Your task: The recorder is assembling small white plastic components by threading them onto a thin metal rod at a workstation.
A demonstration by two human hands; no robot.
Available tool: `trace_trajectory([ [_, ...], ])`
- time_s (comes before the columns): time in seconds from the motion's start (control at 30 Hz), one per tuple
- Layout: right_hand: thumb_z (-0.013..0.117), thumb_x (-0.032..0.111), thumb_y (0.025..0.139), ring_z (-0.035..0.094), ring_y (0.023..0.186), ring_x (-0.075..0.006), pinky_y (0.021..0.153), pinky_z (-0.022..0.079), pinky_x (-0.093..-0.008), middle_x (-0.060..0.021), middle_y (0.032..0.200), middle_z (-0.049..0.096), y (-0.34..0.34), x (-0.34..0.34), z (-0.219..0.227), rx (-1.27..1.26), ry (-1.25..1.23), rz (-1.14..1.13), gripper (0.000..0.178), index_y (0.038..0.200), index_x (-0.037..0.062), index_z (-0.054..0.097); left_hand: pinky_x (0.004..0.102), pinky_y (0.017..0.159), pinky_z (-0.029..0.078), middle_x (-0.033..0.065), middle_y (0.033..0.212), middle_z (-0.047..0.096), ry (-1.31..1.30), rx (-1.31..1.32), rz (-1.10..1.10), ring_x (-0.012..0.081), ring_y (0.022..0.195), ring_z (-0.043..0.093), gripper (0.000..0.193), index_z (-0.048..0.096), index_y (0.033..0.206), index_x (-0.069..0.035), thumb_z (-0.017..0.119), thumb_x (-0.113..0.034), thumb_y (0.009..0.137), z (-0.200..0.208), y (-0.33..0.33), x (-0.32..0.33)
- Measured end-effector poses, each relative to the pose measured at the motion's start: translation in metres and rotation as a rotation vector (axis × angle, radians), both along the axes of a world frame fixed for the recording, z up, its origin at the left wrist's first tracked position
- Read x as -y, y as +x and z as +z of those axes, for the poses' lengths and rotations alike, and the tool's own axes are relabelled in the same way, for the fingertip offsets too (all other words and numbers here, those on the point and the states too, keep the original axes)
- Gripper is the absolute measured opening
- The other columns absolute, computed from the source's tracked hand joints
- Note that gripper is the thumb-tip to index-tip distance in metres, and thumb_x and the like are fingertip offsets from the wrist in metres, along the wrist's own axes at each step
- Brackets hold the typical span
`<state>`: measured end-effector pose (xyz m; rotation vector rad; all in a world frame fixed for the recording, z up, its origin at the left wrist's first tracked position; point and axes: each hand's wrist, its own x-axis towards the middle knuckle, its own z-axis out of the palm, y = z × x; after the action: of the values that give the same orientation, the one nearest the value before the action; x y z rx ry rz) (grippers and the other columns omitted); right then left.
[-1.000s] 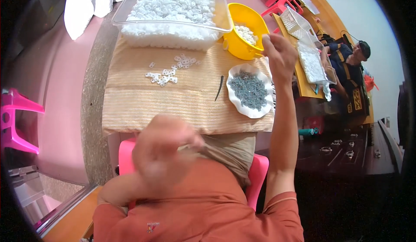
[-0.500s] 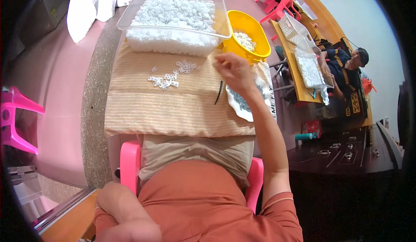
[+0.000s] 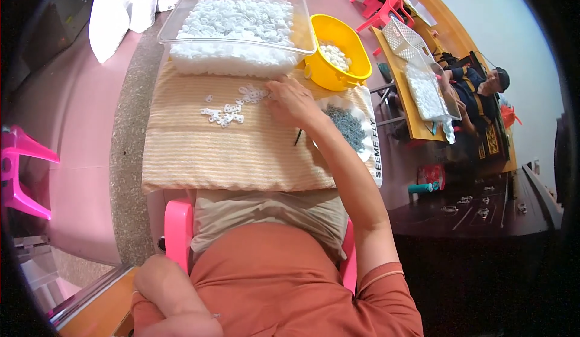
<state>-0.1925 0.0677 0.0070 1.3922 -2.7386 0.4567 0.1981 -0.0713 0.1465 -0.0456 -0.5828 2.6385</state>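
Observation:
My right hand [image 3: 291,100] reaches over the cloth-covered table, palm down. Its fingers are apart and slightly bent, their tips at the edge of a loose cluster of small white plastic pieces [image 3: 252,95]; I see nothing held. More such pieces, with dark holes or dots [image 3: 223,117], lie closer to me. Under the wrist, a thin black tool [image 3: 298,138], perhaps tweezers, is partly covered. Beside the forearm is a white scalloped dish [image 3: 366,151] of small dark grey parts [image 3: 347,127]. My left arm [image 3: 172,285] is folded at the lower left; its fingers cannot be made out.
A clear bin [image 3: 235,46] heaped with white pieces stands at the back. Right of it, a yellow basket [image 3: 320,77] holds cream-coloured pieces [image 3: 334,55]. A person [image 3: 474,89] sits at another table [image 3: 417,122] to the right. A pink stool [image 3: 24,174] stands left.
My right hand has moved left and nearer, from beside the yellow basket to the loose white pieces. The view has shifted slightly. My left arm stays folded.

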Motion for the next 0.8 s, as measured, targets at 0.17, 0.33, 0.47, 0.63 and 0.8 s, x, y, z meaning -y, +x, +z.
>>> trace_trajectory([
  [0.17, 0.059, 0.017, 0.080, 0.057, 0.100, -0.0389, 0.087, 0.046, -0.0467, -0.0193, 0.105, 0.060, 0.001, 0.004, -0.004, 0.020, -0.021, 0.043, 0.022, 0.095, 0.0027, 0.064, 0.0292, 0.060, 0.037, -0.0002, 0.074, 0.045, 0.265, 0.037, -0.230, 0.0135, 0.064, 0.042, 0.034, 0.049, 0.078, -0.014, 0.029, -0.029, 0.101, 0.016, 0.000, 0.009],
  [0.33, 0.058, 0.014, 0.078, 0.058, 0.098, -0.0385, 0.085, 0.047, -0.0454, -0.0195, 0.104, 0.061, -0.002, -0.002, -0.002, 0.115, 0.024, 0.034, 0.020, 0.094, 0.0032, 0.065, 0.0291, 0.059, 0.035, -0.0012, 0.074, 0.044, 0.467, 0.079, -0.427, 0.0132, 0.064, 0.040, 0.037, 0.047, 0.077, -0.015, 0.026, -0.031, 0.102, 0.021, 0.012, 0.020],
  [0.47, 0.057, 0.010, 0.077, 0.058, 0.096, -0.0389, 0.084, 0.047, -0.0450, -0.0195, 0.101, 0.062, 0.007, 0.006, -0.006, 0.101, -0.134, 0.001, 0.020, 0.094, 0.0039, 0.066, 0.0280, 0.063, 0.038, -0.0042, 0.095, 0.052, 0.301, 0.166, 0.995, 0.0102, 0.076, 0.045, 0.016, 0.048, 0.105, -0.018, 0.046, -0.031, 0.095, 0.029, -0.029, -0.030],
  [0.63, 0.057, 0.009, 0.078, 0.059, 0.096, -0.0390, 0.084, 0.047, -0.0452, -0.0202, 0.100, 0.063, 0.006, 0.000, 0.001, 0.135, -0.074, -0.001, 0.021, 0.096, 0.0053, 0.067, 0.0270, 0.067, 0.041, -0.0072, 0.116, 0.060, -0.042, 0.256, 2.350, 0.0073, 0.089, 0.050, 0.049, 0.048, 0.132, -0.021, 0.066, -0.030, 0.088, 0.038, -0.100, -0.052],
  [0.8, 0.057, 0.010, 0.080, 0.059, 0.096, -0.0389, 0.084, 0.046, -0.0448, -0.0212, 0.099, 0.063, 0.008, -0.005, 0.002, 0.184, -0.049, 0.006, 0.020, 0.097, 0.0072, 0.068, 0.0462, 0.069, 0.041, -0.0087, 0.099, 0.058, -1.279, 0.049, 1.563, 0.0181, 0.075, 0.052, 0.025, 0.072, 0.100, -0.024, 0.057, -0.041, 0.090, 0.050, -0.078, -0.057],
])
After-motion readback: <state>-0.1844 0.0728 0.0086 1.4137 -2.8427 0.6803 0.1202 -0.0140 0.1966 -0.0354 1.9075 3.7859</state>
